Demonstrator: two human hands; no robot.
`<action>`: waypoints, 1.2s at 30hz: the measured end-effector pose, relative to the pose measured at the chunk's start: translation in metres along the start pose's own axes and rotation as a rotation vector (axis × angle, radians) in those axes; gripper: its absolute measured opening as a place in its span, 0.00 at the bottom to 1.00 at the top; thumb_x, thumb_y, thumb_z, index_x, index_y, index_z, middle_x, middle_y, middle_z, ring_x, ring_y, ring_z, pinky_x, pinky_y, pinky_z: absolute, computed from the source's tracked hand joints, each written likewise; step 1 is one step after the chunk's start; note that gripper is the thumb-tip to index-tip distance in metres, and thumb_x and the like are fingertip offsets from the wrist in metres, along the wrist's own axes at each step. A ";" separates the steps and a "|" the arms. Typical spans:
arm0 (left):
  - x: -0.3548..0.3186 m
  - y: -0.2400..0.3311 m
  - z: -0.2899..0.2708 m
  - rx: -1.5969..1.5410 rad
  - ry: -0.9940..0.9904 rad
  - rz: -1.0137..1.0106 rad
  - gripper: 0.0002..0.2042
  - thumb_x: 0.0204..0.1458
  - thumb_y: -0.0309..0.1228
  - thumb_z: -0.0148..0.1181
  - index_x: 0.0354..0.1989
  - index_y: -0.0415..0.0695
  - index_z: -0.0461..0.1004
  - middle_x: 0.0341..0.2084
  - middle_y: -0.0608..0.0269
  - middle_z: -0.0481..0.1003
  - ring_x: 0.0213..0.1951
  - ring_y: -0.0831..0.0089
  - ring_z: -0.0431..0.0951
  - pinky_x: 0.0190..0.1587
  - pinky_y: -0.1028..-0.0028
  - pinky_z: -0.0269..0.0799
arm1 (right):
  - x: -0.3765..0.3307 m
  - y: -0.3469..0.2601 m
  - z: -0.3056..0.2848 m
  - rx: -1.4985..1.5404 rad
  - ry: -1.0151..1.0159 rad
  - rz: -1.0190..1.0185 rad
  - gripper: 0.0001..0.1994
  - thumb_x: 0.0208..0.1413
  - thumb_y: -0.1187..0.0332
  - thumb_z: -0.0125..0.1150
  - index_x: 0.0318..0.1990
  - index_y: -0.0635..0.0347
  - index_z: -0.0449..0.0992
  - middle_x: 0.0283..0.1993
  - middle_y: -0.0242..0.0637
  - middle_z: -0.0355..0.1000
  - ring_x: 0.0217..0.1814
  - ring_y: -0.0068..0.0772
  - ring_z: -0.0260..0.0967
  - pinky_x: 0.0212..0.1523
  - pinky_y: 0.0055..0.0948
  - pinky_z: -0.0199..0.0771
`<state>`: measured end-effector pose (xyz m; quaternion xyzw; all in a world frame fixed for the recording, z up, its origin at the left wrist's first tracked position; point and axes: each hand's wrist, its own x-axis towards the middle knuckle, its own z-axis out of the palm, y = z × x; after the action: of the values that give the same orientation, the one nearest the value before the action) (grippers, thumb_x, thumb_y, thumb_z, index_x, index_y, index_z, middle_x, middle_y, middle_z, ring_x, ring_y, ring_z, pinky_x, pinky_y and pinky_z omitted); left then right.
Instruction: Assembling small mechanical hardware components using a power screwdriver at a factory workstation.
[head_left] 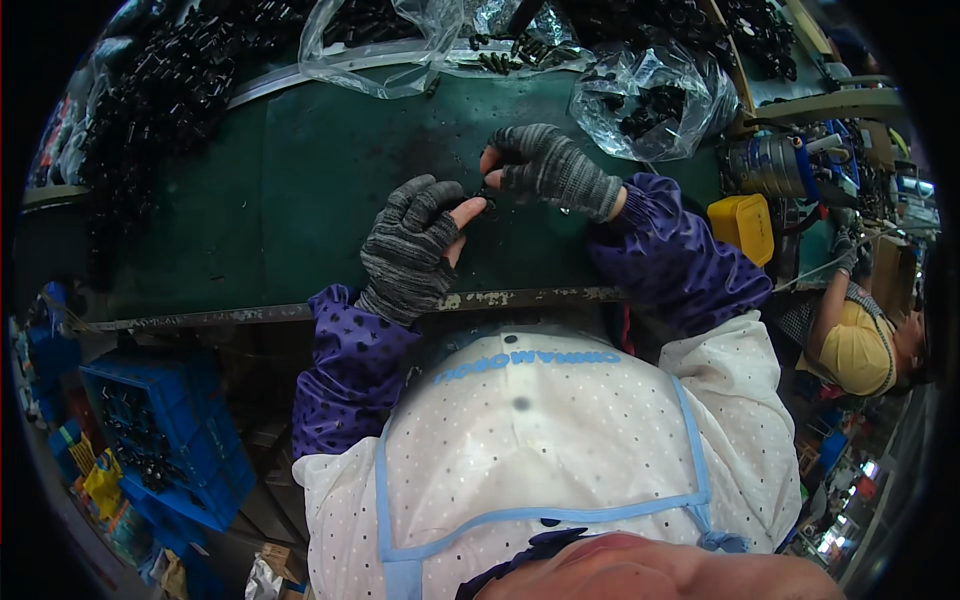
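Both my hands, in grey striped gloves with some fingertips bare, meet over the dark green work table. My left hand [412, 245] is closed, its thumb and fingers pinching a small black part [487, 197]. My right hand [558, 172] comes in from the right just above it, thumb and forefinger pinched close to the same part. What the right fingertips hold is too small and dark to make out. Along the far side of the table [340, 180], an open clear plastic bag [650, 100] contains more small black parts.
Heaps of black parts [180, 80] cover the far left. More plastic bags [385, 50] lie at the back edge. A yellow container [741, 228] stands right, near a motor-like machine [770, 165]. Blue crates [170, 430] stand lower left. Another person [850, 340] works at far right.
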<state>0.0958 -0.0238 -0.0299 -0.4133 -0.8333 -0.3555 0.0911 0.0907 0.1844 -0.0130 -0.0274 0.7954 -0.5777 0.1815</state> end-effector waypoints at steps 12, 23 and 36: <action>-0.002 0.000 0.001 -0.005 -0.002 0.008 0.24 0.28 0.20 0.60 0.40 0.53 0.73 0.39 0.63 0.69 0.44 0.61 0.67 0.45 0.68 0.66 | -0.026 0.009 0.024 -0.634 0.186 -0.547 0.09 0.49 0.69 0.51 0.39 0.55 0.72 0.23 0.36 0.65 0.28 0.32 0.67 0.27 0.27 0.68; 0.002 0.006 -0.001 0.050 -0.044 -0.090 0.30 0.31 0.21 0.59 0.50 0.46 0.63 0.44 0.56 0.65 0.47 0.58 0.65 0.49 0.66 0.63 | -0.038 0.046 -0.105 -1.564 0.300 0.239 0.19 0.46 0.62 0.52 0.48 0.54 0.66 0.42 0.40 0.68 0.44 0.40 0.66 0.41 0.36 0.68; 0.011 0.005 -0.021 -1.463 -0.065 -0.928 0.22 0.42 0.29 0.55 0.48 0.39 0.61 0.36 0.56 0.70 0.37 0.68 0.73 0.39 0.71 0.71 | -0.017 0.000 -0.022 -0.912 0.086 -0.418 0.09 0.43 0.68 0.58 0.32 0.60 0.69 0.27 0.40 0.68 0.31 0.42 0.67 0.30 0.33 0.68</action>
<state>0.0900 -0.0290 -0.0073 0.0038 -0.4817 -0.7917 -0.3757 0.0993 0.2083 -0.0035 -0.2388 0.9511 -0.1960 -0.0014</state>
